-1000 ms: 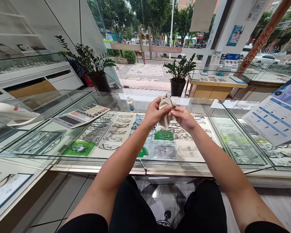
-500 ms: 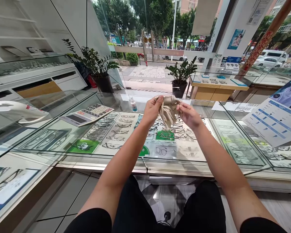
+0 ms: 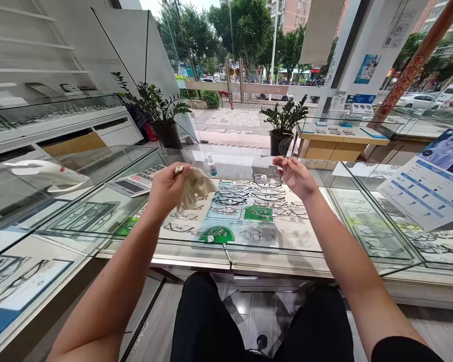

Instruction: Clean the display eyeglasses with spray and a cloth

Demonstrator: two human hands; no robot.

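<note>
My left hand [image 3: 167, 190] is closed around a crumpled beige cloth [image 3: 195, 188], which hangs out to the right over the glass counter [image 3: 245, 255]. Off to the right, my right hand [image 3: 295, 176] pinches a pair of thin-rimmed glasses [image 3: 286, 149]; one round lens rises above the fingers and the other sits partly behind them. The cloth and the glasses are apart. Beneath the glass lie rows of spectacle frames [image 3: 229, 200]. A small spray bottle [image 3: 212, 166] stands on the counter between my hands, farther back.
A calculator [image 3: 126, 187] lies behind my left hand. Farther left is a white handheld device [image 3: 47, 173]. A printed calendar-like card [image 3: 430, 186] stands at the right. Potted plants [image 3: 281, 143] are beyond the counter, before the glass doors.
My left hand has drawn the cloth away from the glasses, moving left and slightly down. My right hand still holds the glasses at nearly the same place. The view has shifted slightly.
</note>
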